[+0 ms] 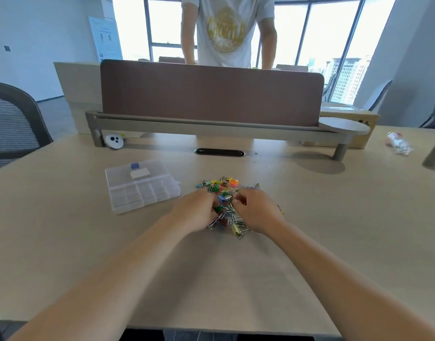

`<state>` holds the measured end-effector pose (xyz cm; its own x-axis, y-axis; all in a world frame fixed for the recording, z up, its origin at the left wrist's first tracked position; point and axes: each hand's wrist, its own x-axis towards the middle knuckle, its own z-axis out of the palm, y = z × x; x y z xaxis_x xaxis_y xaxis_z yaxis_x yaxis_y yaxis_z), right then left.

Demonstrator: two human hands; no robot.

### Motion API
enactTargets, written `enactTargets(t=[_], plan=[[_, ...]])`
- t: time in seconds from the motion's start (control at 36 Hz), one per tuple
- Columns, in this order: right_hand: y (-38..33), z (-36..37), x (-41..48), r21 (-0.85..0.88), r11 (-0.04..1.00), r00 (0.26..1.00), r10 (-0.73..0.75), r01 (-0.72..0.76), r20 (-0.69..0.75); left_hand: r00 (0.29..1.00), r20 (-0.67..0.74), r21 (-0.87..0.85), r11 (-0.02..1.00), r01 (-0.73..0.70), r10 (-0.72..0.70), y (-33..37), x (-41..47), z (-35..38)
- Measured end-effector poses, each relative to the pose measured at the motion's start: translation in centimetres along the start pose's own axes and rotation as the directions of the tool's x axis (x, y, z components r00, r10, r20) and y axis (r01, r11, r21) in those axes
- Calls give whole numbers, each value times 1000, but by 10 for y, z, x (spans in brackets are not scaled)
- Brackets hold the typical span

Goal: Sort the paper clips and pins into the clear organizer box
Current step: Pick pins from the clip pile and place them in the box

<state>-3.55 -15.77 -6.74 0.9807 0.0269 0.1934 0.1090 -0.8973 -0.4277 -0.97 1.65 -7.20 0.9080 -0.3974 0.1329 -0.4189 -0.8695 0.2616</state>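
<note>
1. Two hands are in the pile (225,207) of coloured paper clips, small binder clips and pins, which lies mid-table (211,279), about halfway between the left and right edges and closer to the far edge than the near one.
2. My left hand (195,212) has its fingers curled into the pile's left side. The back of the hand hides the tips, so I cannot tell whether it grips anything.
3. My right hand (257,212) curls in from the right side, fingertips near a blue clip. Whether they pinch it I cannot tell either.
4. The clear box (147,205) sits just left of the pile, toward the left edge, apart from both hands. Its lid looks closed, so I judge nothing is sorted yet.
5. Handling, as I judge it: every piece is very light, stiff and springy. The wire clips hook into each other, so lifting one may drag a chain along. I would pinch a single clip at its outer loop and shake it loose.
6. The yellow clip (235,229) at the near side is best taken by its flat body, not the wire arms.
7. Pins are sharp and smooth. I would take them by the head and never press down into the pile.
8. The orange disc (234,182) at the far side lies free and is an easy pick.
</note>
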Motion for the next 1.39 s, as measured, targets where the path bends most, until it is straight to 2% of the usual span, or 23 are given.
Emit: enactTargets(t=[0.19,0.44,0.56,0.69,1.03,1.19,1.39], plan=[[15,1,13,1,1000,1000,-17,17,-18,1000,15,25,999,21,-21,-3,8,5],[36,-7,29,-68,998,998,5,-10,-63,998,-64,-38,999,2,-4,6,22,-1],[44,-7,39,-111,994,1000,11,-12,-14,997,-80,-64,998,-9,3,16,32,-5],[45,-5,49,-141,988,996,-52,63,79,994,-106,-73,997,-18,10,26,46,-3],[44,1,63,-247,956,982,-129,161,140,989,-145,-148,989,-14,-8,18,74,0],[41,-4,76,-142,980,990,-133,138,45,989,-148,-193,981,-1,-28,10,86,-1],[36,3,107,-109,993,998,-36,43,58,992,-121,-191,981,18,-42,3,95,0]])
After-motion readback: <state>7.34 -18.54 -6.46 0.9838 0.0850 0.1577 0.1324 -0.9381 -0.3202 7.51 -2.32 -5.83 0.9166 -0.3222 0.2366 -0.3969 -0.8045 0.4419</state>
